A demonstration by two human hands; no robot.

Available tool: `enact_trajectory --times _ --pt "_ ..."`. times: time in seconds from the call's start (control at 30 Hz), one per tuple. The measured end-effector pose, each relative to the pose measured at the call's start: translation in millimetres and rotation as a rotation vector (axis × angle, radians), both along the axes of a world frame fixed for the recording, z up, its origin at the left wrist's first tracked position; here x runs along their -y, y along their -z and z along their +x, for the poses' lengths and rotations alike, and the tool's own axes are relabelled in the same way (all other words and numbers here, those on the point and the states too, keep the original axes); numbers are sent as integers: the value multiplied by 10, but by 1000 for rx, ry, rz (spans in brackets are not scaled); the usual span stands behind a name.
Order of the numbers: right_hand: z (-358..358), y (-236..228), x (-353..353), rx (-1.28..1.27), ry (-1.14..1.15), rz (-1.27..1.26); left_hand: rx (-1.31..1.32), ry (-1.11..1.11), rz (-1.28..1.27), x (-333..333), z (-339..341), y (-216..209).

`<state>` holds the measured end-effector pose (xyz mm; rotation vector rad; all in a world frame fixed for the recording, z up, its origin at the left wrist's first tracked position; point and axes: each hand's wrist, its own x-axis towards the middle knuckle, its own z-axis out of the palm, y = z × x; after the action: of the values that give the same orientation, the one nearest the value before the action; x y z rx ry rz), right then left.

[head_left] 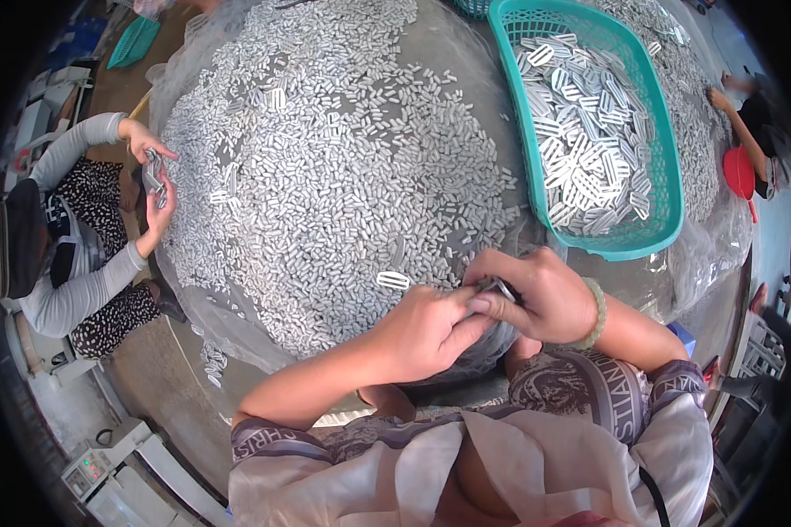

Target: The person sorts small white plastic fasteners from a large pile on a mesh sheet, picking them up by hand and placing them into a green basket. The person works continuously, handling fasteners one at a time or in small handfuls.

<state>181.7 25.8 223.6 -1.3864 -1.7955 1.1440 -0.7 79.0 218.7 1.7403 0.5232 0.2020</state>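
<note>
In front of me both hands meet at the near edge of a wide heap of small silvery metal pieces (325, 202). My right hand (545, 294), with a pale green bead bracelet at its wrist, is closed on a metal slide buckle (501, 289), thumb laid along it. The fingers of my left hand (432, 329) pinch the same buckle from the other side. Fingers cover most of it, so whether there is more than one I cannot tell. A loose slotted slide buckle (393, 280) lies on the heap just beyond my left hand.
A teal plastic basket (672, 189) holding many slotted buckles stands at the far right of the heap. Clear plastic sheeting (228, 325) edges the pile. At the left, a person (70, 237) handles metal pieces; another person's arm (743, 132) reaches in at right, near a red scoop (738, 173).
</note>
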Motion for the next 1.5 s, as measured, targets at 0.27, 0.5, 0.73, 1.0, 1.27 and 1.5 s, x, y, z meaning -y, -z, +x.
enact_trajectory --times 0.27,0.5,0.73,1.0,1.27,1.5 --pt "0 31 19 77 -128 100 -73 138 342 -66 -89 -4" --pt "-55 189 -21 -299 144 -299 -164 13 -4 -167 45 25" --pt "-78 192 79 -237 -8 -172 -208 122 -126 -28 -105 195" --pt "-74 152 81 -110 152 -57 144 -192 32 254 64 287" --pt "12 164 0 -49 284 -15 19 -143 368 7 165 249" --pt "-9 420 -77 -247 564 27 76 -382 389 344 444 432"
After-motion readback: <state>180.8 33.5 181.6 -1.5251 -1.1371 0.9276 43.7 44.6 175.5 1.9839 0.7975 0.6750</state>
